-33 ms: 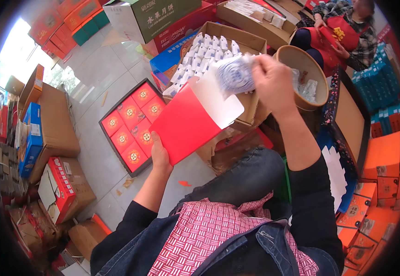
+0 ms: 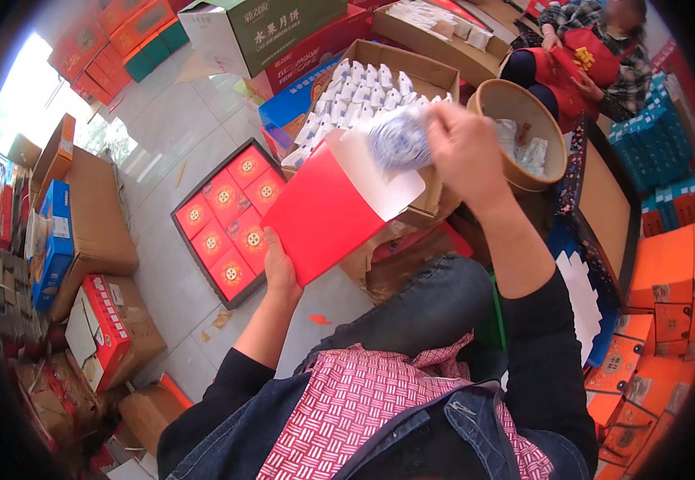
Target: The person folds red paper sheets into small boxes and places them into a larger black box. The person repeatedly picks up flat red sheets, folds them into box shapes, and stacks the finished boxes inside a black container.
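Note:
My left hand [image 2: 282,270] grips a red cardboard box [image 2: 323,210] by its lower left edge, thumb on the front face. The box tilts, its open end and white inner flap pointing up and right. In my right hand [image 2: 471,152] is a wrapped mooncake [image 2: 398,140] in a clear-and-white wrapper with a blue round pattern, pinched by its right edge. The mooncake hangs at the open end of the box, partly over the white flap. Behind it, an open carton [image 2: 442,76] holds rows of similar white-and-blue wrapped packets [image 2: 355,94].
A black-rimmed tray [image 2: 218,297] of red square boxes lies on the floor at left. To the right stand a round tan bucket [image 2: 482,102] with clear packets inside and a patterned tray [image 2: 603,216]. Orange boxes [image 2: 667,264] stack at far right. Another person [image 2: 583,64] sits at upper right.
My right hand has moved slightly left and down with the mooncake, closer to the box's open end. My left hand and the box stay almost in place.

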Demonstrator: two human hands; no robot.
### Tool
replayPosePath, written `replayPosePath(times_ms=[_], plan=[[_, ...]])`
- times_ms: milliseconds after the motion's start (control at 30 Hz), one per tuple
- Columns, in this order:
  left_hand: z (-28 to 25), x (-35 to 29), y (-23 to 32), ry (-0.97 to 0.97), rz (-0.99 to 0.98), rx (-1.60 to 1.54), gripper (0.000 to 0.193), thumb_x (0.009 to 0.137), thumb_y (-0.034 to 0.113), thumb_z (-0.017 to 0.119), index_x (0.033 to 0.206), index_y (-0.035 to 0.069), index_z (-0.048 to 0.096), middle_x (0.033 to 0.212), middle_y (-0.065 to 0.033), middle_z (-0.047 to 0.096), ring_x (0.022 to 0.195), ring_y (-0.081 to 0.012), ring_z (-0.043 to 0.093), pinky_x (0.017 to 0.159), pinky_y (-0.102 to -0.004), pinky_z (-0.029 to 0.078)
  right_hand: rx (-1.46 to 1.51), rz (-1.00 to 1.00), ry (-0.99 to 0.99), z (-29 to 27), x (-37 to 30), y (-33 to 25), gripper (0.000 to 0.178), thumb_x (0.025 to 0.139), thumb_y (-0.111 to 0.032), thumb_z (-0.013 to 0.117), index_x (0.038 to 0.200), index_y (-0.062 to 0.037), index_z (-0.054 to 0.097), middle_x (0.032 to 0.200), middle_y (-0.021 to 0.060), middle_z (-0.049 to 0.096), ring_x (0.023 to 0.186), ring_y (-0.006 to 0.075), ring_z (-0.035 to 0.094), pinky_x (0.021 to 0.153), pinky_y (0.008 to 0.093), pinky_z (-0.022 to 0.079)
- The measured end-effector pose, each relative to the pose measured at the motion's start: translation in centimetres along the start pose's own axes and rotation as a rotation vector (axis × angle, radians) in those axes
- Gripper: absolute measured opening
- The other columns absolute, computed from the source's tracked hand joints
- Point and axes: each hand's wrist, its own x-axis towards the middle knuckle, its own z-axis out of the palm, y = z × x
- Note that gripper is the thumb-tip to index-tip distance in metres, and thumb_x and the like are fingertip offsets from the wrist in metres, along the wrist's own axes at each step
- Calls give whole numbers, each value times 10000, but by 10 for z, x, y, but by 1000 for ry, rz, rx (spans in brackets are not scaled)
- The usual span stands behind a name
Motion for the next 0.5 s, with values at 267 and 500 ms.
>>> replayPosePath(times_ms=[267,500], plan=[[73,-43,-12,-144,-25,-64,642,971,527,379,1353,12,394,1336,-118,506,1202,-247,523,1004,-387,440,832,286,335,-11,-98,-16,623,869,-212,686,1345,42,375,1309,181,499,1152,239,523,993,361,396],[70,-128,-26,-675,-137,77,714,965,517,410,1477,67,195,1484,-132,312,1341,-251,359,1099,-434,301,664,305,510,-43,-183,-21,695,895,-118,631,1431,18,210,1233,135,488,1100,182,514,941,308,436]])
